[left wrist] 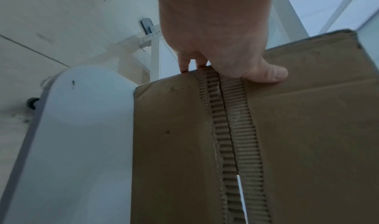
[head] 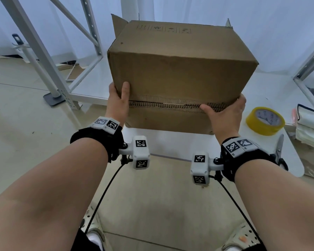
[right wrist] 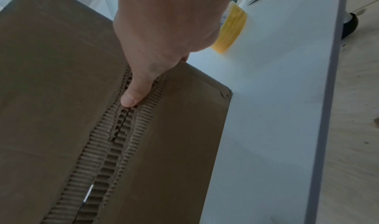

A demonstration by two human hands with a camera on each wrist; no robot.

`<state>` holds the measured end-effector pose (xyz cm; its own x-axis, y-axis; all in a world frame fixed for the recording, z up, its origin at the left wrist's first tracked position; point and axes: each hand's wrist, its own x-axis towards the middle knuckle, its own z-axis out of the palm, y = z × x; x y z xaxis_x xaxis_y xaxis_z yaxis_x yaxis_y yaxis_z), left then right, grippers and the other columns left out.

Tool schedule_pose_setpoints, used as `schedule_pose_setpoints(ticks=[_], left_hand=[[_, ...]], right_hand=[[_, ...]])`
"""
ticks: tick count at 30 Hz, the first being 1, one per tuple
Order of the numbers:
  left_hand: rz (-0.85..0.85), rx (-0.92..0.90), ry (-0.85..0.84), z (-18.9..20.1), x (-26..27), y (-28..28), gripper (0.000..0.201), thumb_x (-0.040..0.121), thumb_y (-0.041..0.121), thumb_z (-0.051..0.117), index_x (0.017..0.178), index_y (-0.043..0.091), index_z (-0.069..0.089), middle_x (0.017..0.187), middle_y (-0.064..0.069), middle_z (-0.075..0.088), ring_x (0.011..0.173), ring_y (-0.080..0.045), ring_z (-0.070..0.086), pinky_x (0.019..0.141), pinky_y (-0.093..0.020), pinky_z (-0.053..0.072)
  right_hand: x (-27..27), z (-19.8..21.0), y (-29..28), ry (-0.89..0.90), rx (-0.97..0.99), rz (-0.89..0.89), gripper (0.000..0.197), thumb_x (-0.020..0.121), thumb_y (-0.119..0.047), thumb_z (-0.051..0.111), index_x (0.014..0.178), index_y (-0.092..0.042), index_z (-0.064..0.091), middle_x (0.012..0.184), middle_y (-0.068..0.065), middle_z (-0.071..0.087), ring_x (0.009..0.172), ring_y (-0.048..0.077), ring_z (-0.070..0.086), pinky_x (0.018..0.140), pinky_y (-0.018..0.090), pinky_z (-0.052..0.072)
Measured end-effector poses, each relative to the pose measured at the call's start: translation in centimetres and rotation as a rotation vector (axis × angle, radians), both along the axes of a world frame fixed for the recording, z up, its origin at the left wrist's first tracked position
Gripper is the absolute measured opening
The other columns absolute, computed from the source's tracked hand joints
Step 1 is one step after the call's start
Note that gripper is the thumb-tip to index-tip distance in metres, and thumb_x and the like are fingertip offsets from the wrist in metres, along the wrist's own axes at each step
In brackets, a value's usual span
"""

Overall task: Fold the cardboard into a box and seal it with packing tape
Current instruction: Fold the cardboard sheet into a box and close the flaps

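A brown cardboard box (head: 178, 69) is held tilted above the white table (head: 170, 144), its closed flaps facing me. Their meeting seam (head: 163, 104) has torn, corrugated edges. My left hand (head: 119, 100) grips the box's left end, thumb on the facing flap, fingers round the side. My right hand (head: 225, 113) grips the right end with its thumb pressed on the seam. In the wrist views the left hand (left wrist: 221, 49) and right hand (right wrist: 156, 41) clasp the box (left wrist: 287, 130) (right wrist: 51, 81) edges. The far flaps stand open. A yellow packing tape roll (head: 265, 120) (right wrist: 229, 28) lies on the table at the right.
Scissors (head: 279, 153) lie on the table near my right wrist. A stack of white papers (head: 308, 127) sits at the far right. White metal shelving frames (head: 43, 51) stand at the left and right. The table's near edge (right wrist: 324, 114) has a grey rim.
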<state>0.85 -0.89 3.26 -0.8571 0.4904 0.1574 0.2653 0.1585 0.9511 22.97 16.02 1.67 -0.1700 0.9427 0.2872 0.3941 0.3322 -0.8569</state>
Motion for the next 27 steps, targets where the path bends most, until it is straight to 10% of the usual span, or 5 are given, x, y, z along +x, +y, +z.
schedule_pose_setpoints(ticks=[4, 13, 20, 27], left_hand=[[-0.014, -0.023, 0.054, -1.7, 0.2, 0.1, 0.055, 0.100, 0.040, 0.033, 0.147, 0.016, 0.015, 0.144, 0.001, 0.037, 0.125, -0.012, 0.040, 0.098, -0.015, 0.030], [0.046, -0.032, 0.066, -2.7, -0.3, 1.1, 0.052, 0.099, 0.044, 0.034, 0.141, 0.014, 0.025, 0.139, -0.009, 0.040, 0.129, -0.026, 0.038, 0.110, -0.041, 0.030], [0.141, -0.098, 0.159, 6.0, -0.7, -2.5, 0.052, 0.096, 0.052, 0.036, 0.126, 0.010, 0.040, 0.128, -0.014, 0.043, 0.120, -0.032, 0.041, 0.106, -0.049, 0.033], [0.202, -0.231, 0.381, 20.4, 1.7, -7.1, 0.065, 0.095, 0.053, 0.038, 0.130, -0.002, 0.038, 0.131, -0.024, 0.041, 0.119, -0.042, 0.044, 0.100, -0.049, 0.038]], right_hand=[[-0.2, -1.0, 0.6, 0.044, -0.088, 0.078, 0.090, 0.075, -0.034, 0.078, 0.138, -0.012, 0.018, 0.136, 0.008, 0.045, 0.121, 0.020, 0.046, 0.105, 0.030, 0.038], [-0.6, 1.2, 1.1, -0.110, -0.065, 0.051, 0.072, 0.082, -0.044, 0.069, 0.129, -0.005, 0.031, 0.129, 0.014, 0.047, 0.116, 0.030, 0.048, 0.094, 0.036, 0.041], [1.2, 11.1, -2.5, -0.079, 0.121, 0.057, 0.068, 0.074, -0.056, 0.071, 0.108, -0.011, 0.033, 0.108, 0.004, 0.045, 0.098, 0.021, 0.047, 0.085, 0.030, 0.039], [4.0, 23.0, -6.5, -0.227, 0.073, 0.114, 0.093, 0.078, -0.068, 0.058, 0.134, 0.000, 0.029, 0.131, 0.017, 0.051, 0.118, 0.035, 0.051, 0.089, 0.036, 0.040]])
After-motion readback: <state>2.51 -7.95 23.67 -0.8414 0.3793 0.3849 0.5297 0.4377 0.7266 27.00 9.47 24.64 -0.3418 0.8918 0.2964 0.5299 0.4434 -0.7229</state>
